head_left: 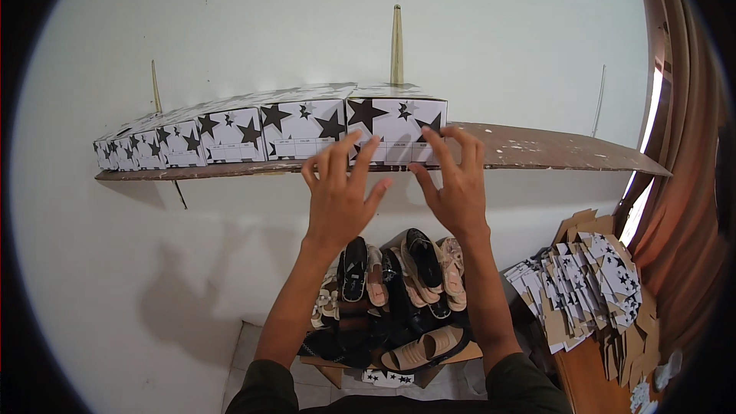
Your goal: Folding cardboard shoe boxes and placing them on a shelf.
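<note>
Both my arms reach up to a white shoebox with black stars [395, 117], the rightmost in a row on a brown wall shelf [529, 147]. My left hand [340, 180] is at the box's lower left corner, fingers spread. My right hand [456, 176] is by its right side, fingers apart and curved, with the thumb near the shelf's front edge. Whether the fingertips touch the box I cannot tell. Neither hand grips anything. Several matching shoeboxes [230, 136] stand to the left, and the rightmost box's front juts slightly past its neighbour.
Below, a small wooden table [331, 374] bears several sandals and shoes [422, 349]. At the lower right, a pile of flattened star-print cartons [586, 287] lies on an orange-brown table [575, 376]. A brown curtain [678, 207] hangs at the right. Upright brackets [397, 46] rise behind the shelf.
</note>
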A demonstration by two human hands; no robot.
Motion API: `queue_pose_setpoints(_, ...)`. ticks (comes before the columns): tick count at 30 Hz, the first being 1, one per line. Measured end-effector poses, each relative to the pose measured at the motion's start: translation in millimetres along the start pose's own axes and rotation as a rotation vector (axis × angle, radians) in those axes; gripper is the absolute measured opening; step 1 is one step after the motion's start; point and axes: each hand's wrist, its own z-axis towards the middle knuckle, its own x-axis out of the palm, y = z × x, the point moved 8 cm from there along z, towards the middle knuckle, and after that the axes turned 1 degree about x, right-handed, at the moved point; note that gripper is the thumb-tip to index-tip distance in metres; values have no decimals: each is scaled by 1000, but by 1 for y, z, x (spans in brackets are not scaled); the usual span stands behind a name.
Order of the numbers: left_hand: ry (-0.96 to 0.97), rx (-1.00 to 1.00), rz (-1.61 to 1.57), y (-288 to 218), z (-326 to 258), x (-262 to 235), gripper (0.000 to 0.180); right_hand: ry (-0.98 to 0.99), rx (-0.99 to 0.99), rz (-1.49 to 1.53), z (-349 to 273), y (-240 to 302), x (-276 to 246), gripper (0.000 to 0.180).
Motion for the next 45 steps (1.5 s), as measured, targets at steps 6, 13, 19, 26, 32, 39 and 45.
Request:
queue_pose_setpoints(6,61,50,155,-2,-2,19,57,45,-84,-98,-4,6,17,39)
queue_pose_setpoints(13,92,35,117,5,0,11,50,107,-72,-166,-4,15,19,42)
queue_pose_setpoints(19,101,-25,-400,-26,-52,1,50,95,110,-111,-62,-4,-28,45)
queue_pose_setpoints(26,467,-547,-1173,-68,-202,89,43,230,572,136,-213,-38,-81,49)
queue_pose_setpoints(32,870,-853,-1563,-192,-336,154,38,340,991,-39,-401,-59,-187,55)
queue_pose_setpoints(39,1200,-965,-1599,-334,-394,161,44,114,1358,-237,-507,-46,-347,60)
queue_pose_setpoints(45,1240,-896,-1532,-460,-387,177,45,-62,1406,-257,-544,-74,-459,57)
